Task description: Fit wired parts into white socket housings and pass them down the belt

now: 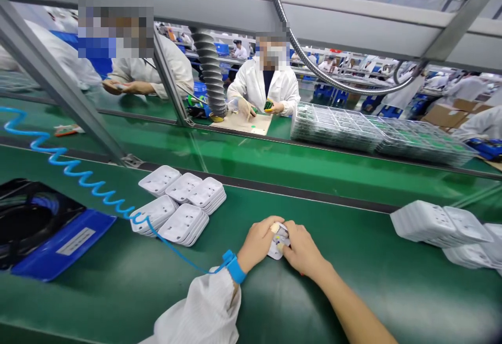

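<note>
Both hands meet over a small white plastic part (276, 250) low in the middle of the view, above the green work surface (149, 291). My left hand (257, 242), with a blue strap and coiled cord at the wrist, closes on the part's left side. On its right side my right hand (306, 250) grips it, fingers bent over the top. The fingers cover much of the part. Stacks of white plastic plates (184, 224) stand to the left of my hands.
More white plates (427, 221) are stacked at the far right. A blue and black container (74, 244) lies at the left. Beyond the green belt, a person (266, 88) handles green parts beside clear trays (337, 127). Metal bars (235, 4) cross overhead.
</note>
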`<state>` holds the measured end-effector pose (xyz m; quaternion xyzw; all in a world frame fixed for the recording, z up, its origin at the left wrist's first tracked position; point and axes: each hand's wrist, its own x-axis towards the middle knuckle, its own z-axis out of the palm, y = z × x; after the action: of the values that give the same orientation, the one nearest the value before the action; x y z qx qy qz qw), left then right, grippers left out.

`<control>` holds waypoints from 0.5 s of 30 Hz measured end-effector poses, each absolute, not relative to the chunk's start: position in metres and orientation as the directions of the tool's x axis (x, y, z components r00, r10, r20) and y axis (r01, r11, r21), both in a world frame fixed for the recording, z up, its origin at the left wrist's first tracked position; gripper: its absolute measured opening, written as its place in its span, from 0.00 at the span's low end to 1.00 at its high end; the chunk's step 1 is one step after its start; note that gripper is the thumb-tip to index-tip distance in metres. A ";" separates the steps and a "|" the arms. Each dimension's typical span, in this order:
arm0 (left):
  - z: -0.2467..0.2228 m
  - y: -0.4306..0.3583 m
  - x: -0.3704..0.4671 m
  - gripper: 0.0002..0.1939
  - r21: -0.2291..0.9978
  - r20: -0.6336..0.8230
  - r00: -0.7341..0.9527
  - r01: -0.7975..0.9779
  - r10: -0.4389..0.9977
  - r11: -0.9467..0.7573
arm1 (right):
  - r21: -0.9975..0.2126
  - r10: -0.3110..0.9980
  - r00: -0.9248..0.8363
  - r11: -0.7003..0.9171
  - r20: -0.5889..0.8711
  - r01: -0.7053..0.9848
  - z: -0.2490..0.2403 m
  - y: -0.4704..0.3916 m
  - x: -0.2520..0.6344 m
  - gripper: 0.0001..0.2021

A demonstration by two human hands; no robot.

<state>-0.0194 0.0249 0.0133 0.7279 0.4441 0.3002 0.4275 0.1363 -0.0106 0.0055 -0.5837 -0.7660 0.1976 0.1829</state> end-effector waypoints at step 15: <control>-0.009 0.035 -0.023 0.15 0.899 0.152 0.181 0.384 0.972 -0.212 | -0.591 0.870 0.415 -0.193 0.265 0.783 0.035 0.104 0.233 0.21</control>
<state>-0.0228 0.0349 -0.0087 0.6716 0.5046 0.3938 0.3733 0.2333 0.1044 0.0348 -0.7697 -0.5370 0.0643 0.3392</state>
